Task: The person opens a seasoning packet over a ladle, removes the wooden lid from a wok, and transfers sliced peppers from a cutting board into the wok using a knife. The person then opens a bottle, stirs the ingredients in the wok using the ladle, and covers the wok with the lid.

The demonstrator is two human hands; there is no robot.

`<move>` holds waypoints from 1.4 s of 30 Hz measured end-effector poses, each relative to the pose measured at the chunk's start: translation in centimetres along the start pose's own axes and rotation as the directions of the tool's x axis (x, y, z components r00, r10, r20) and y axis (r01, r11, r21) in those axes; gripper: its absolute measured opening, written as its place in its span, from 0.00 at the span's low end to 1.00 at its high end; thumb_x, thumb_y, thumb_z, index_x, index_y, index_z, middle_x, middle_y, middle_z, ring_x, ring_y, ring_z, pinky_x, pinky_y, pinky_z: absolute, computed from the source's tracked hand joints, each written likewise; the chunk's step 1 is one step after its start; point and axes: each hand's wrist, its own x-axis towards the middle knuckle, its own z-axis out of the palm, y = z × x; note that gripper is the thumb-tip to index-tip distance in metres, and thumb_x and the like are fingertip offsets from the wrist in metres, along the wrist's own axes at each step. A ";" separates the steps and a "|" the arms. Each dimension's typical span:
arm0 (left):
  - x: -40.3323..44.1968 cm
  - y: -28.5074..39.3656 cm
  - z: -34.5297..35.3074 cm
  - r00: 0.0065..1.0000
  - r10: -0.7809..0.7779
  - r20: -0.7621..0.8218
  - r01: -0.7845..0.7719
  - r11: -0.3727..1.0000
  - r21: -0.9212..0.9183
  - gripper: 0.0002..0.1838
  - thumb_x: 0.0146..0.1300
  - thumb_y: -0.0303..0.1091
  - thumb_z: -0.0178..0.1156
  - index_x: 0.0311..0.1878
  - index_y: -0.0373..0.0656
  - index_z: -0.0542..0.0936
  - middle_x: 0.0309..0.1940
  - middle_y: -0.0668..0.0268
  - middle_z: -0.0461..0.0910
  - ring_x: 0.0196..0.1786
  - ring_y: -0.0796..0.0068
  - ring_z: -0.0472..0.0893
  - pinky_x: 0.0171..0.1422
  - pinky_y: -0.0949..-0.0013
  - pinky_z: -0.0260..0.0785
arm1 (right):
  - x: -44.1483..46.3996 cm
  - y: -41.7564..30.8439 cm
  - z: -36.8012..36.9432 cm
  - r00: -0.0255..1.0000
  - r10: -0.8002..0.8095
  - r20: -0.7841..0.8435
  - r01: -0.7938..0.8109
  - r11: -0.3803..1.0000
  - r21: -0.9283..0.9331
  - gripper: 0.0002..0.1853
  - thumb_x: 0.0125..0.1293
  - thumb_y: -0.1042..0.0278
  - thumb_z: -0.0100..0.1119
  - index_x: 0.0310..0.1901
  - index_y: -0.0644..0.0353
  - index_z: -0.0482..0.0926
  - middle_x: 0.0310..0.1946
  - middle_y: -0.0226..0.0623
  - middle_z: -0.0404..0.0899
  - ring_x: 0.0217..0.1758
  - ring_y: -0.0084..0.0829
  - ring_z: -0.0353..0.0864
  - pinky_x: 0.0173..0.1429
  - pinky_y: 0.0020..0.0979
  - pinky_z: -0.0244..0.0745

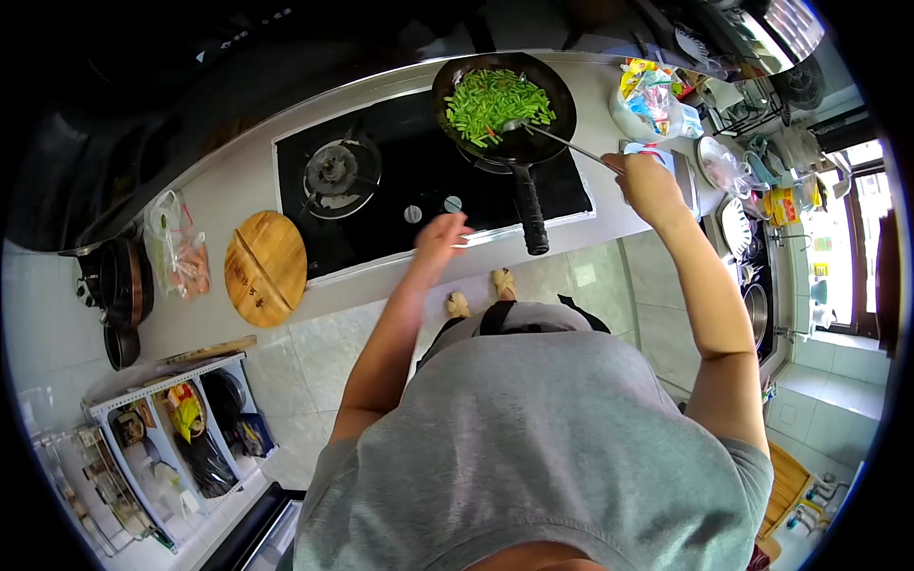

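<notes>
My right hand (649, 188) is closed around the handle of a long metal spatula (571, 146). The spatula's head dips into chopped green beans (486, 100), among which a few reddish pieces show. These lie in a dark wok (564, 105) on the right burner, its black handle (530, 214) pointing towards me. Over the front edge of the gas stove (381, 233), my left hand (441, 243) holds nothing, fingers apart. It is just below the right control knob (453, 204) and left of the wok handle, not gripping it.
The left burner (341, 176) bears no pan. A round wooden board (267, 271) and a plastic bag (176, 247) lie to the left, near dark pans (119, 285). To the right are a bag-lined container (647, 109), a plate (721, 164) and a sink area. A divided shelf unit (176, 428) stands at lower left.
</notes>
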 end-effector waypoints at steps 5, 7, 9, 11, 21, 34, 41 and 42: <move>-0.4 1.8 8.2 0.813 -0.091 0.575 0.457 0.713 -0.533 0.30 0.69 0.56 0.57 0.57 0.35 0.74 0.49 0.53 0.81 0.52 0.58 0.82 0.55 0.57 0.77 | 2.3 4.0 3.2 0.988 -0.066 -0.138 0.094 0.975 0.201 0.21 0.65 0.73 0.55 0.61 0.50 0.77 0.40 0.55 0.82 0.49 0.51 0.82 0.52 0.48 0.75; 0.1 1.3 9.1 0.843 -0.135 0.520 0.433 0.744 -0.509 0.26 0.69 0.53 0.58 0.53 0.37 0.76 0.46 0.56 0.81 0.49 0.60 0.82 0.52 0.60 0.78 | 4.0 4.2 5.6 0.989 0.080 -0.127 -0.065 0.991 0.119 0.24 0.67 0.74 0.51 0.65 0.49 0.73 0.38 0.58 0.82 0.44 0.53 0.83 0.48 0.49 0.76; 0.5 0.7 10.0 0.873 -0.172 0.457 0.408 0.771 -0.489 0.22 0.69 0.50 0.60 0.50 0.39 0.77 0.42 0.59 0.81 0.45 0.62 0.83 0.48 0.63 0.79 | 5.4 5.0 10.4 0.990 0.072 -0.118 -0.064 0.995 0.075 0.27 0.64 0.80 0.43 0.67 0.60 0.67 0.34 0.61 0.82 0.39 0.56 0.84 0.44 0.49 0.79; 0.6 0.4 10.5 0.923 -0.195 0.331 0.334 0.832 -0.443 0.16 0.69 0.47 0.61 0.45 0.43 0.75 0.34 0.66 0.77 0.34 0.70 0.80 0.38 0.68 0.77 | 3.4 2.7 11.4 0.994 0.105 -0.011 -0.101 0.974 0.201 0.25 0.65 0.79 0.44 0.65 0.61 0.70 0.36 0.60 0.82 0.40 0.56 0.84 0.47 0.50 0.79; -0.8 1.0 9.8 0.961 -0.190 0.201 0.254 0.892 -0.373 0.15 0.69 0.45 0.61 0.48 0.43 0.77 0.36 0.66 0.79 0.34 0.74 0.80 0.40 0.73 0.75 | 7.9 4.4 13.2 0.955 -0.007 -0.296 0.152 0.870 0.468 0.22 0.66 0.75 0.53 0.62 0.57 0.75 0.39 0.62 0.80 0.47 0.61 0.79 0.52 0.50 0.74; -0.9 1.6 8.5 0.956 -0.202 0.211 0.264 0.907 -0.329 0.14 0.70 0.44 0.60 0.46 0.42 0.77 0.35 0.66 0.79 0.34 0.74 0.79 0.40 0.72 0.73 | -0.8 6.6 6.8 0.979 -0.199 0.036 0.154 0.852 0.500 0.25 0.63 0.80 0.55 0.63 0.54 0.76 0.26 0.49 0.76 0.28 0.42 0.76 0.41 0.38 0.73; -0.9 1.1 8.3 0.965 -0.190 0.178 0.240 0.916 -0.322 0.14 0.70 0.44 0.60 0.46 0.43 0.77 0.36 0.66 0.79 0.35 0.74 0.79 0.39 0.72 0.74 | 4.5 6.8 11.7 0.987 -0.115 -0.114 0.146 0.936 0.319 0.26 0.64 0.77 0.50 0.64 0.50 0.74 0.31 0.57 0.80 0.36 0.56 0.81 0.44 0.50 0.75; -1.0 1.2 8.4 0.966 -0.194 0.173 0.242 0.914 -0.324 0.14 0.70 0.44 0.60 0.47 0.43 0.77 0.36 0.66 0.79 0.35 0.75 0.79 0.39 0.72 0.74 | 4.2 6.9 10.6 0.988 -0.062 -0.140 0.106 0.939 0.328 0.25 0.64 0.77 0.50 0.64 0.52 0.74 0.30 0.58 0.80 0.36 0.56 0.81 0.44 0.50 0.75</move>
